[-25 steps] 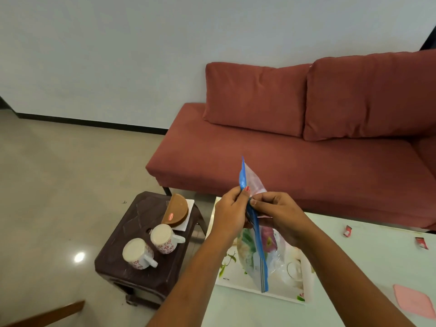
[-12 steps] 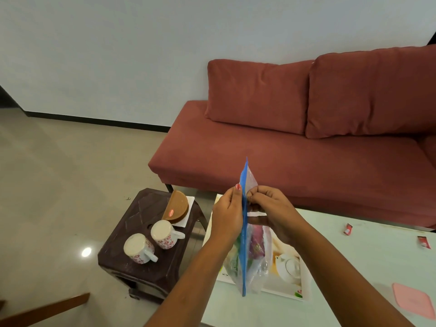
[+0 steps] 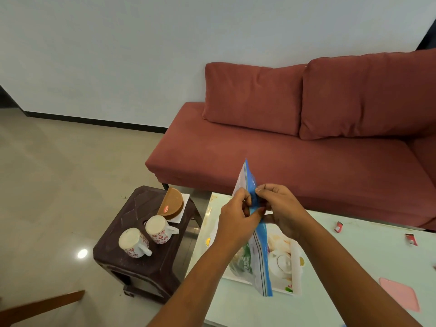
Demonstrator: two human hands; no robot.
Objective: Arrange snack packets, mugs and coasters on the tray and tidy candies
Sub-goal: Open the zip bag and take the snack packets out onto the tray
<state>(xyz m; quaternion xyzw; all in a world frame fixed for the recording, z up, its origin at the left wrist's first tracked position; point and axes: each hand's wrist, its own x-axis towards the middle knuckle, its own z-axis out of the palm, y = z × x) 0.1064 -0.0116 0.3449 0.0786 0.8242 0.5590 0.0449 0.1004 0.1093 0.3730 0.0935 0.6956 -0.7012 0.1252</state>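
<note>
Snack packets are inside a clear zip bag with a blue seal, held edge-on over the white tray on the desk. Left hand and right hand both pinch that blue strip, one from each side. Two flowery mugs and some round brown coasters are over on the dark stool, and two red candies lie on the desk off to the right.
</note>
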